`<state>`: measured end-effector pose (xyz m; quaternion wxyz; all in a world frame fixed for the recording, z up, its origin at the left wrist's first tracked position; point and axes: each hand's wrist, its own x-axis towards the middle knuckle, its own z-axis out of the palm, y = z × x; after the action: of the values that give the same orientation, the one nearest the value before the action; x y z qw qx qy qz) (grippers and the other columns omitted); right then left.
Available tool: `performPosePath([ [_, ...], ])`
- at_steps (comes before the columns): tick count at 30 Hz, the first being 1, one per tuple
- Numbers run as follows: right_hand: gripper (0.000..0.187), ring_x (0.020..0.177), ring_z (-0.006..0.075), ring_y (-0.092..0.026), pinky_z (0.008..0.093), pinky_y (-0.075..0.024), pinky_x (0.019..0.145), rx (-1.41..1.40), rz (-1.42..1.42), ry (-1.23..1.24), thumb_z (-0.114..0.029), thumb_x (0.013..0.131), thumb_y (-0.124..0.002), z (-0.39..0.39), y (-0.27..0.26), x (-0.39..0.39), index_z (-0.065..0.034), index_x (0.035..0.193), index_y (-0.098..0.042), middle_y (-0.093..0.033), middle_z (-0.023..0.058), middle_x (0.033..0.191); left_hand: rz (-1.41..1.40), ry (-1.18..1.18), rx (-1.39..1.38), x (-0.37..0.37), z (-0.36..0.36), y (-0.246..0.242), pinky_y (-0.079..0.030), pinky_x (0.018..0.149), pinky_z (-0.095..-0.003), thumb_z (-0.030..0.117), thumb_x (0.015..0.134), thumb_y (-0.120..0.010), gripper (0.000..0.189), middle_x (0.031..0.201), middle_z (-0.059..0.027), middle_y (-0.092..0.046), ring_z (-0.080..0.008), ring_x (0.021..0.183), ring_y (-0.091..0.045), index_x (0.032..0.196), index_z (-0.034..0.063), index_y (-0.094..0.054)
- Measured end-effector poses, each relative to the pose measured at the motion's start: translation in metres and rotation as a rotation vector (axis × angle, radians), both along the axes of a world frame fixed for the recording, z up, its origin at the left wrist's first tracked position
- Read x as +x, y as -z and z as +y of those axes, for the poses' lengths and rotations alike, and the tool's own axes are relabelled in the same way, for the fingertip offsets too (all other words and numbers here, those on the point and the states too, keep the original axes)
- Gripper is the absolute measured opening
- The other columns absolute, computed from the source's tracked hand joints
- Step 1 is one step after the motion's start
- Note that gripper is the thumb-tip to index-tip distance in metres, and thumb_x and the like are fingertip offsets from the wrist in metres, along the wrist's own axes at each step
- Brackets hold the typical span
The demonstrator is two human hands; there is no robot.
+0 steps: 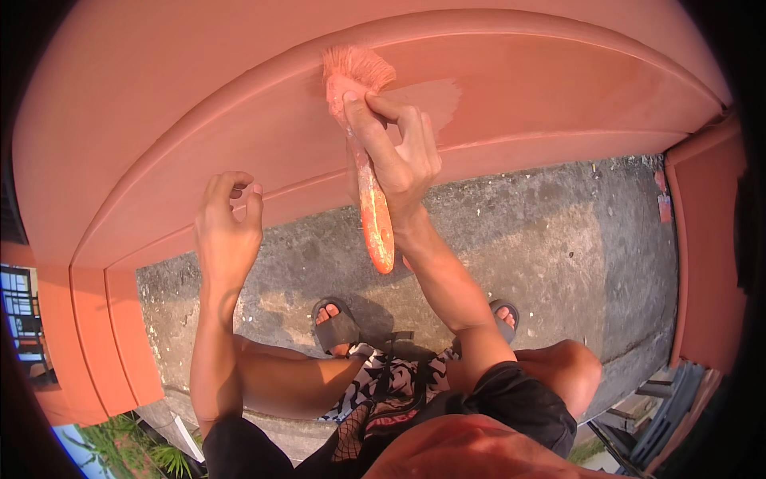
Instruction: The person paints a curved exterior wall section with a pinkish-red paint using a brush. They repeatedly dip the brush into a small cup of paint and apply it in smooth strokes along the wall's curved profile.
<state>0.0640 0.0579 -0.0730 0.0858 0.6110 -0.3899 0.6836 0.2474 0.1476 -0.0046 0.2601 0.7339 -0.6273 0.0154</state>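
A paintbrush (376,221) with a paint-caked orange handle is gripped near its head by my right hand (402,141). Its splayed bristles, coated in salmon-pink paint, press against the wall (526,72) just under a raised moulding. To the right of the bristles, a lighter patch of paint (440,105) with a ragged edge meets a darker orange-red stretch. My left hand (230,206) is raised with curled fingers apart, holding nothing, in front of the lower part of the wall. Whether it touches the surface I cannot tell.
Beneath me lies a stained concrete floor (538,239) with paint specks, where my sandalled feet stand apart. A darker red-orange wall (709,251) bounds the right side. Grey planks or sheets (664,407) lie at lower right, and green plants (128,446) show at lower left.
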Motion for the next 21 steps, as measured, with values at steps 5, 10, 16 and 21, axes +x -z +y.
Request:
performPosePath([
  [5, 0.028, 0.095, 0.0196, -0.069, 0.0318, -0.0557, 0.080, 0.137, -0.275, -0.520, 0.004, 0.085, -0.077, -0.001, 0.000, -0.031, 0.0019, 0.113, -0.072, -0.072, 0.0119, 0.105, 0.029, -0.019, 0.050, -0.002, -0.003, 0.004, -0.053, 0.085, -0.0430, 0.018, 0.095, -0.067, 0.019, 0.103, -0.0162, -0.070, -0.0321, 0.097, -0.070, 0.105, 0.0013, -0.069],
  [10, 0.023, 0.103, 0.0215, -0.069, 0.0329, -0.0571, 0.091, 0.069, -0.722, -0.242, -0.001, 0.097, -0.069, -0.029, 0.000, -0.108, 0.0065, 0.118, -0.063, -0.070, 0.0153, 0.111, 0.022, 0.033, 0.032, 0.002, 0.006, 0.005, -0.053, 0.085, -0.0426, 0.017, 0.095, -0.067, 0.019, 0.102, -0.0163, -0.071, -0.0321, 0.095, -0.070, 0.105, 0.0010, -0.069],
  [16, 0.027, 0.098, 0.0231, -0.069, 0.0334, -0.0582, 0.083, -0.032, -0.349, 0.159, 0.003, 0.093, -0.071, -0.023, 0.015, -0.072, 0.0050, 0.119, -0.066, -0.070, 0.0140, 0.109, 0.042, 0.034, 0.021, 0.007, 0.007, 0.005, -0.053, 0.084, -0.0423, 0.016, 0.095, -0.067, 0.019, 0.102, -0.0162, -0.071, -0.0311, 0.094, -0.070, 0.104, 0.0007, -0.069],
  [21, 0.035, 0.087, 0.0232, -0.068, 0.0318, -0.0533, 0.068, -0.003, -0.046, -0.104, 0.004, 0.077, -0.079, 0.002, 0.035, 0.008, -0.0059, 0.111, -0.078, -0.072, 0.0142, 0.100, 0.021, -0.002, 0.047, 0.002, -0.001, 0.007, -0.053, 0.084, -0.0418, 0.016, 0.095, -0.067, 0.018, 0.102, -0.0160, -0.071, -0.0313, 0.095, -0.070, 0.104, 0.0012, -0.069],
])
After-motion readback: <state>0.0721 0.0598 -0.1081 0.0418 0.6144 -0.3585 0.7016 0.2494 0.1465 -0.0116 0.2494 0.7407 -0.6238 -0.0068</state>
